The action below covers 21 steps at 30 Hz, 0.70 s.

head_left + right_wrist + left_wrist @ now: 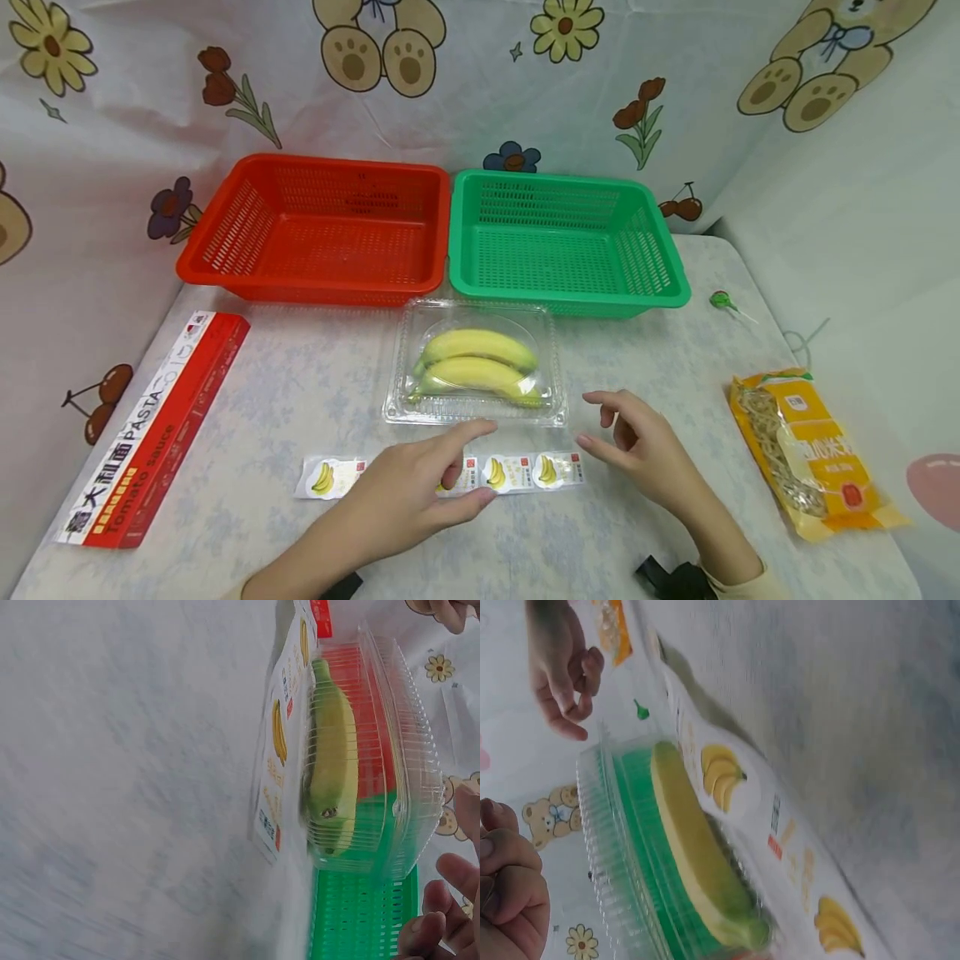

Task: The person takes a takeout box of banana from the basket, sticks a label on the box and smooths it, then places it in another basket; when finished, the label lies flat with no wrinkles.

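Note:
A clear lidded plastic box [558,400] with two bananas [474,375] inside sits mid-table, its lid down. In front of it lies a strip of banana stickers [517,473], partly hidden by my left hand [408,483]. That hand hovers over the strip, thumb and forefinger apart, holding nothing. My right hand [637,446] is raised to the right of the box and the strip's end, its fingers loosely bent around nothing. In the left wrist view the strip [757,817] runs before the box; the right wrist view shows the box [405,750] from its side.
Behind the box stand a red basket [337,292] and a green basket [570,302], side by side. At the left lies a red pasta box [161,433]. A yellow noodle packet [817,454] is at the right, below a green lollipop [722,300].

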### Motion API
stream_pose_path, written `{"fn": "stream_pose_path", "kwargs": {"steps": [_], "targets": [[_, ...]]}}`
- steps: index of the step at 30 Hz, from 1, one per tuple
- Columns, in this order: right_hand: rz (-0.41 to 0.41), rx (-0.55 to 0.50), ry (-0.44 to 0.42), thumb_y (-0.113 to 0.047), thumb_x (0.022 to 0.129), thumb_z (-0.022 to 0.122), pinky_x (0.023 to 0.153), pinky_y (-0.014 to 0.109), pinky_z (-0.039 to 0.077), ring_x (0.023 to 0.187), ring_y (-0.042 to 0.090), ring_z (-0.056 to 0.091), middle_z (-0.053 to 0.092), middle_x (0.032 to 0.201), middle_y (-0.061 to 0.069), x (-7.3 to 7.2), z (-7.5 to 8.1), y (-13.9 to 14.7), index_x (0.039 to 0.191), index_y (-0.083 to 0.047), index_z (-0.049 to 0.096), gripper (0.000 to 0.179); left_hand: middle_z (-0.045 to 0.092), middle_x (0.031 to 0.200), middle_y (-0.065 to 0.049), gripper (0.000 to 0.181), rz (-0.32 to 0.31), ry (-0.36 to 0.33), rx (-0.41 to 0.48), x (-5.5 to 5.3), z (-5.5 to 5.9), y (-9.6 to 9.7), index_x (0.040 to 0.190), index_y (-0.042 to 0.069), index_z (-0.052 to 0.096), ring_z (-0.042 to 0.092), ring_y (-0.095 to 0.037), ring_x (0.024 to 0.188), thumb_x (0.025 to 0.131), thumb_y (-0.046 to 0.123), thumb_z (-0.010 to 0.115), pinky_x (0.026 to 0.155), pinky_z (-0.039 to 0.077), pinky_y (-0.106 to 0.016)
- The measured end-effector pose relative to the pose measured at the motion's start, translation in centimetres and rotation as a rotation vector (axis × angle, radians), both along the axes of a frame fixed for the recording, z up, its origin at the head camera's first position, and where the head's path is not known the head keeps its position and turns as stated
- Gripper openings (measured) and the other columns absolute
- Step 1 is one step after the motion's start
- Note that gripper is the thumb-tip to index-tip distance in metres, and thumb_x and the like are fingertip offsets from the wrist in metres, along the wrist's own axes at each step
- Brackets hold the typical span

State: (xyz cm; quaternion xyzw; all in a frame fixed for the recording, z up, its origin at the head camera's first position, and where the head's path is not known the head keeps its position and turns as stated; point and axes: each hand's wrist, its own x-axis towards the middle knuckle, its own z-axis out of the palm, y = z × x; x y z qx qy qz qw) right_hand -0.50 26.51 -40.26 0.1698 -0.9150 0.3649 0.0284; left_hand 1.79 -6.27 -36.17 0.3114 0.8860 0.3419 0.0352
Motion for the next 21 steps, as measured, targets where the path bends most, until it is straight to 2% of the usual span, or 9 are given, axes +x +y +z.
{"fn": "stream_pose_path", "kwargs": {"steps": [3, 7, 9, 16, 21], "targets": [[0.020, -0.024, -0.001, -0.014, 0.081, 0.082, 0.051, 0.019, 0.039, 0.058, 0.002, 0.039, 0.053, 0.088, -0.001, 0.6, -0.6, 0.1, 0.117, -0.011, 0.066, 0.039, 0.044, 0.072, 0.018, 0.049, -0.080, -0.093, 0.022, 0.0, -0.9, 1.2, 0.138, 0.031, 0.048, 0.036, 0.005, 0.056, 0.095, 0.050, 0.061, 0.051, 0.035, -0.014], [0.069, -0.029, -0.046, -0.019, 0.084, 0.080, 0.051, 0.019, 0.041, 0.060, 0.001, 0.042, 0.054, 0.088, -0.002, 1.3, -1.5, 0.0, 0.116, -0.014, 0.067, 0.035, 0.046, 0.071, 0.019, 0.043, -0.168, -0.235, 0.012, -0.2, -2.2, 2.9, 0.137, 0.033, 0.046, 0.040, 0.005, 0.056, 0.098, 0.047, 0.058, 0.051, 0.039, -0.016], [0.091, -0.009, -0.078, -0.023, 0.085, 0.080, 0.053, 0.018, 0.042, 0.061, 0.001, 0.044, 0.056, 0.088, -0.004, 1.4, -1.9, -0.2, 0.118, -0.016, 0.067, 0.036, 0.047, 0.072, 0.019, 0.042, -0.198, -0.265, -0.017, -0.4, -2.8, 3.7, 0.137, 0.033, 0.046, 0.041, 0.005, 0.057, 0.098, 0.044, 0.058, 0.052, 0.039, -0.016], [0.122, 0.090, -0.128, -0.034, 0.081, 0.082, 0.054, 0.017, 0.041, 0.061, 0.000, 0.044, 0.055, 0.085, -0.011, 1.8, -2.7, -0.7, 0.120, -0.023, 0.067, 0.042, 0.047, 0.070, 0.018, 0.043, -0.228, -0.197, -0.120, -0.9, -4.4, 5.6, 0.137, 0.030, 0.047, 0.044, 0.004, 0.058, 0.097, 0.035, 0.062, 0.053, 0.038, -0.015], [0.121, 0.104, -0.137, -0.033, 0.081, 0.082, 0.053, 0.017, 0.040, 0.060, -0.001, 0.042, 0.054, 0.082, -0.012, 2.0, -3.2, -0.8, 0.116, -0.025, 0.068, 0.038, 0.047, 0.066, 0.017, 0.043, -0.199, -0.220, -0.134, -1.3, -5.4, 6.5, 0.137, 0.024, 0.049, 0.044, 0.003, 0.056, 0.097, 0.033, 0.063, 0.053, 0.038, -0.016]]}}
